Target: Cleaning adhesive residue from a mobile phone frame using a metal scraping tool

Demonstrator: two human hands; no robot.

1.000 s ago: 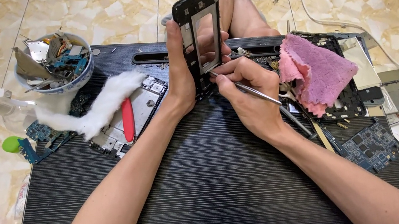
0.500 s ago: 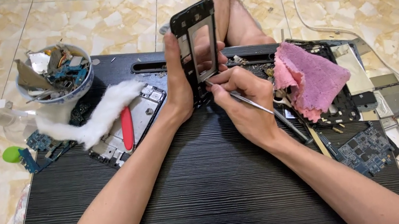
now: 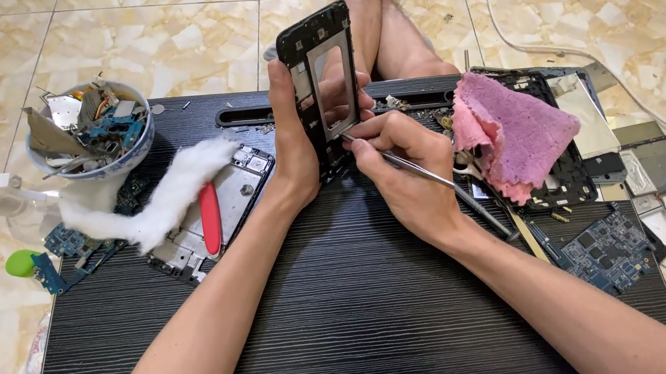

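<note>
My left hand (image 3: 292, 136) holds a black phone frame (image 3: 323, 75) upright over the far middle of the dark wood-grain board (image 3: 342, 316). Its big cut-out window shows my fingers behind it. My right hand (image 3: 403, 175) grips a thin metal tool (image 3: 436, 179) like a pen. The tool's tip touches the frame's lower right edge and its long handle slants down to the right. My bare leg and foot (image 3: 377, 7) lie on the tiled floor beyond the board.
A bowl of scrap phone parts (image 3: 92, 130) stands at the far left. Nearby lie white cotton (image 3: 169, 193), a red pry tool (image 3: 210, 217) and a metal phone plate (image 3: 234, 196). A pink cloth (image 3: 512, 131), circuit boards (image 3: 605, 240) and screens (image 3: 664, 162) crowd the right.
The view has shifted slightly, so the phone frame and both hands sit a little higher. The tool tip stays at the frame's lower right edge.
</note>
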